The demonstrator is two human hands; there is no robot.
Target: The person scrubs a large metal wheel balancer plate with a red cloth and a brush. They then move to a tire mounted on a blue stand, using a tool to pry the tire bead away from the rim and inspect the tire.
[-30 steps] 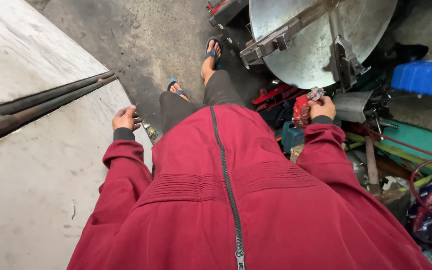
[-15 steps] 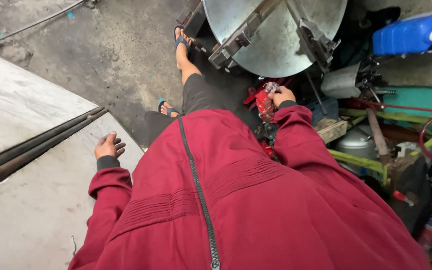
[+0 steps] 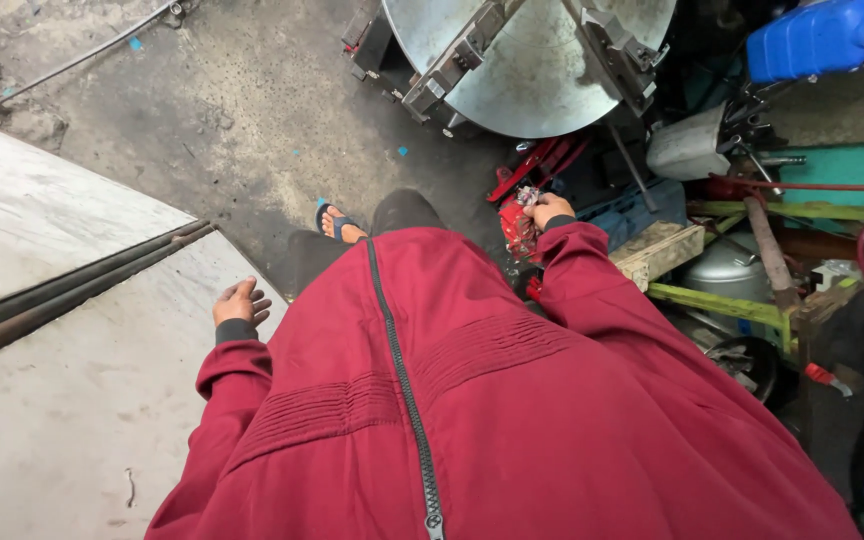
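I look down my red zip jacket to the floor. My left hand hangs loose beside a large grey metal sheet, fingers apart and holding nothing. My right hand is closed around a small shiny metal piece, just above a red tool on the floor. One foot in a blue sandal stands on the concrete ahead of me.
A big round steel chuck plate with jaws stands ahead. To the right lies clutter: a blue jerrycan, a wooden block, a metal pot, pipes and hoses. Dark bars lie across the metal sheet.
The view has swung down and left over the second. My right hand dropped toward the red tool, and my left hand stayed near the sheet's edge.
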